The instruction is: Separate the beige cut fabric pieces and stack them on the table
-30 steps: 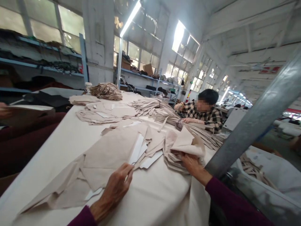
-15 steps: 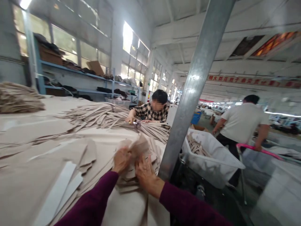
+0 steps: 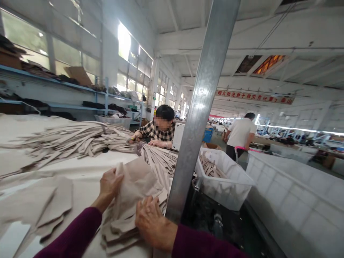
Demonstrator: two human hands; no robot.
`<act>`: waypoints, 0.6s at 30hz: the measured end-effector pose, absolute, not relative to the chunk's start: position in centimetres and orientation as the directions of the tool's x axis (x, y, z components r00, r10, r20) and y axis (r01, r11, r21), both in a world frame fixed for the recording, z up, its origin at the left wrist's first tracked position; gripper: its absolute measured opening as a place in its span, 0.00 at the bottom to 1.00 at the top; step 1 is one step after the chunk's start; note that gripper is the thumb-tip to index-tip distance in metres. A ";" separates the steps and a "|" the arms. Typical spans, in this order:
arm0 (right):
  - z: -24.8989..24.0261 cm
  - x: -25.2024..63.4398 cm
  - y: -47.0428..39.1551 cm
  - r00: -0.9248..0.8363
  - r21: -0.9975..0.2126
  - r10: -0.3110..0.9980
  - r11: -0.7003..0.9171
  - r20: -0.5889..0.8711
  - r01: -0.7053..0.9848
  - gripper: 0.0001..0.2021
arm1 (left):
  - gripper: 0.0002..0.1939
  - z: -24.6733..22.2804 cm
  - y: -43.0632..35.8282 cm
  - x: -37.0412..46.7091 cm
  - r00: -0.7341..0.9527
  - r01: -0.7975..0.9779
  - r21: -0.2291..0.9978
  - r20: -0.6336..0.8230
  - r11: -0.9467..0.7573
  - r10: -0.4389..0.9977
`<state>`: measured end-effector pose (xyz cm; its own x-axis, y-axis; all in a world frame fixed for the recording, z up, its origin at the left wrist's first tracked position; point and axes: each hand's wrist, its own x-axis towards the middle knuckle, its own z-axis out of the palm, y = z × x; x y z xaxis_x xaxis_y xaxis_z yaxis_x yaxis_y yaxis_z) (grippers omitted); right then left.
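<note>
A stack of beige fabric pieces (image 3: 134,190) lies on the table in front of me, near the metal post. My left hand (image 3: 110,184) pinches the upper left edge of the top fabric, which is slightly raised. At the right side of the stack, my right hand (image 3: 152,218) has its fingers curled on the fabric edge. Long beige strips (image 3: 77,138) lie in a heap beyond my hands. More flat cut pieces (image 3: 53,200) are at the left, beside a white sheet (image 3: 13,236).
A slanting metal post (image 3: 199,107) rises right of my hands. Across the table a person in a checked shirt (image 3: 154,132) handles the strips. To the right are a white bin (image 3: 225,186) holding strips, a larger white bin (image 3: 295,190), and a person walking with a cart.
The view has turned right. My hands have moved apart, and the top fabric between them is spread flatter. The person with the cart is farther away.
</note>
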<state>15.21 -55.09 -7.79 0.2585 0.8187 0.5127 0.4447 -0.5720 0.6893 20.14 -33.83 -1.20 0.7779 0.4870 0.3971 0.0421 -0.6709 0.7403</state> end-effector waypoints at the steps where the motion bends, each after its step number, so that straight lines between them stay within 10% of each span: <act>1: -8.0 15.3 -55.1 0.255 0.690 0.819 -0.571 0.514 0.445 0.24 | 0.18 -1.0 -33.7 20.1 0.764 0.067 0.714 0.413 -0.697 0.496; 5: -8.0 15.7 -54.7 0.240 0.679 0.816 -0.573 0.526 0.459 0.22 | 0.22 -0.5 -34.1 19.2 0.716 0.258 0.408 0.527 -0.875 0.457; 10: -9.2 16.2 -53.9 0.268 0.629 0.772 -0.628 0.576 0.458 0.18 | 0.24 -0.9 -37.5 17.7 0.689 -0.008 -0.105 0.720 -0.994 -0.081; 18: -6.8 16.9 -52.3 0.423 0.481 0.809 -0.585 0.408 0.653 0.14 | 0.24 -11.1 -34.2 20.7 0.955 -0.087 -0.038 0.280 -0.995 -0.094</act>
